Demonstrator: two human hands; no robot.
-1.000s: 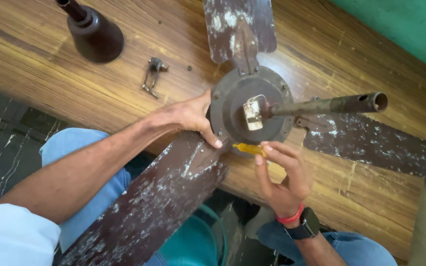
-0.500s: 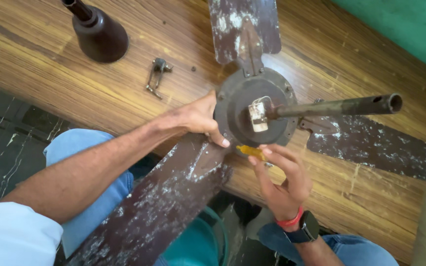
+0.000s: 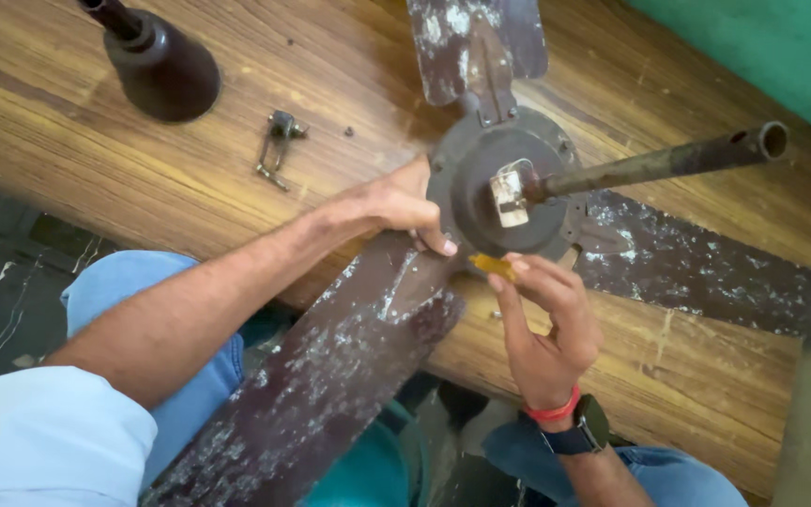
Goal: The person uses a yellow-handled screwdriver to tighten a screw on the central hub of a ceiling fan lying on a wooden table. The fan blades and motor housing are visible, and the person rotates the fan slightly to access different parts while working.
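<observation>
Since the earlier frame little has shifted: both hands keep their stations at the near rim of the ceiling fan motor housing [image 3: 509, 192]; only the framing has drifted, the downrod [image 3: 654, 164] now sitting further toward the right edge.

Right hand [image 3: 546, 324]: fingers closed in a pinch on a small yellow-handled tool [image 3: 493, 266] (probably a screwdriver; its tip is hidden). Tool lies just above the fingertips, long axis running up-left toward the housing rim, where the near fan blade [image 3: 330, 376] meets the hub.

Left hand [image 3: 391, 207]: fingers curled over the blade root, pressing on it, thumb side against the housing; nothing enclosed in the hand that I can see.

Key relation: the blade joint sits between the two hands, left fingertips touching it, tool tip just beside it. Right hand is nearer the tool; left hand nearer the blade.

Well away up-left on the wooden table [image 3: 96, 160]: a metal bracket [image 3: 277, 145] and dark canopy cup [image 3: 157, 61].
</observation>
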